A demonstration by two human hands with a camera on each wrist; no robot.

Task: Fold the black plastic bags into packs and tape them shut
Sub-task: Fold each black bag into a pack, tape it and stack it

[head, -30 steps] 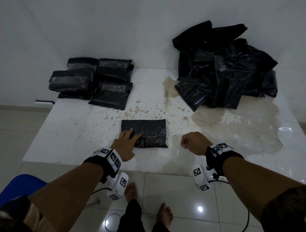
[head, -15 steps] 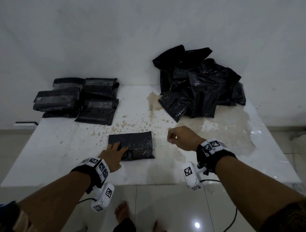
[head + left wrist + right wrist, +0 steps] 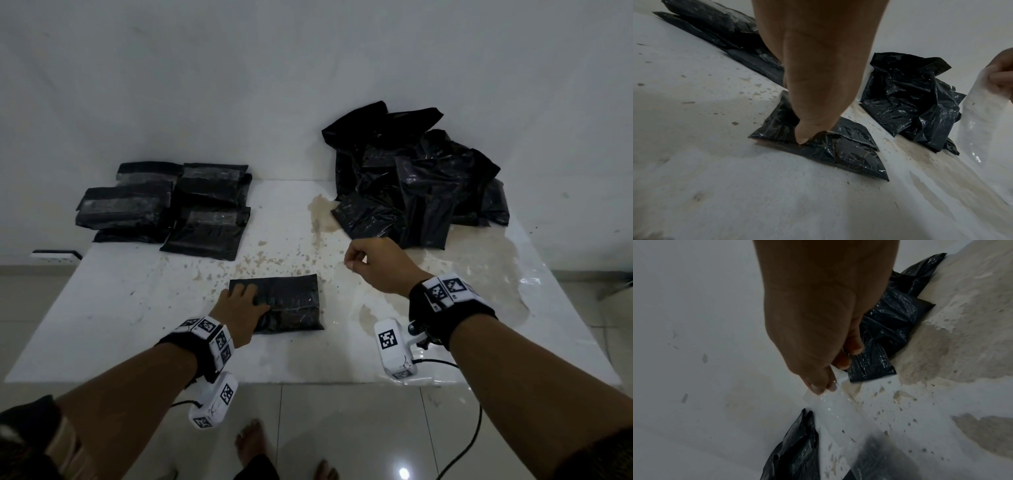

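Note:
A folded black bag pack (image 3: 284, 303) lies near the front middle of the white table (image 3: 137, 308). My left hand (image 3: 241, 305) presses flat on its left part, the thumb (image 3: 803, 134) pushing down on the fold of the pack (image 3: 838, 146). My right hand (image 3: 370, 263) hovers above the table to the pack's right, its fingers pinching a strip of clear tape (image 3: 830, 395) that hangs down. The same tape (image 3: 982, 113) shows at the right edge of the left wrist view. A heap of loose black bags (image 3: 418, 181) lies at the back right.
Several finished black packs (image 3: 171, 205) are stacked at the back left against the wall. The tabletop has brown worn patches (image 3: 479, 274) on its right half. My bare feet (image 3: 253, 445) stand on the tiled floor below the table's front edge.
My right hand has risen and moved away from me with the tape. The left hand stays pressed on the pack. The head view has tilted up and back.

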